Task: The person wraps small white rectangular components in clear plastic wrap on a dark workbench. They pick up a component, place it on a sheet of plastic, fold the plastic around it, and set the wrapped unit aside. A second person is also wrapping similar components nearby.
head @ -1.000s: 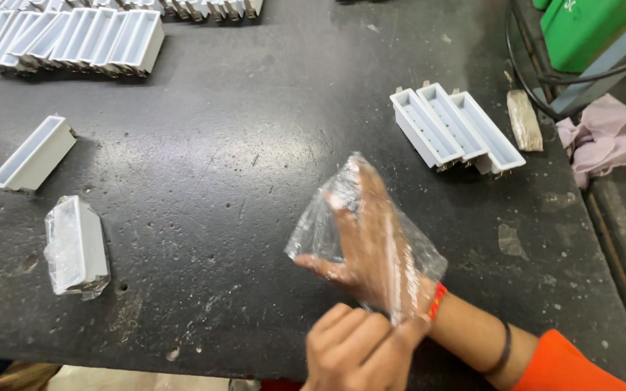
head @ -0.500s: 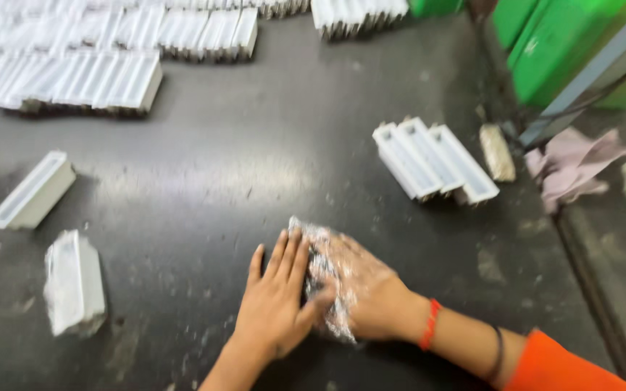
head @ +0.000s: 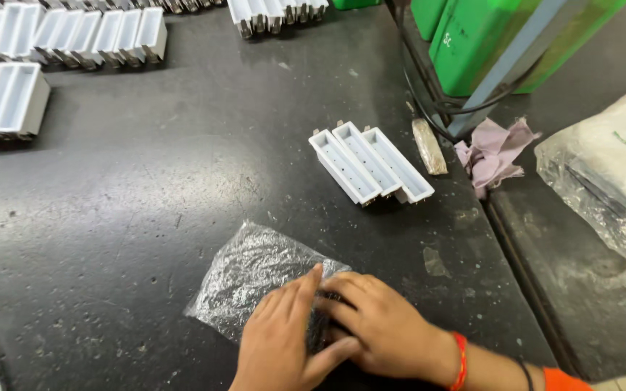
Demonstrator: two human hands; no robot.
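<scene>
Both hands, left hand and right hand, press flat with fingers spread on the clear plastic bag. Best to smooth it firmly toward 10 o'clock across the worktop.

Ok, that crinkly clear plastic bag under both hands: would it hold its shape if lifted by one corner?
Probably not. The crinkly clear plastic bag lies flat and wrinkled on the dark table, so it looks thin, floppy and light. Its glossy film may slide when pushed; the left hand and right hand press it down.
</scene>
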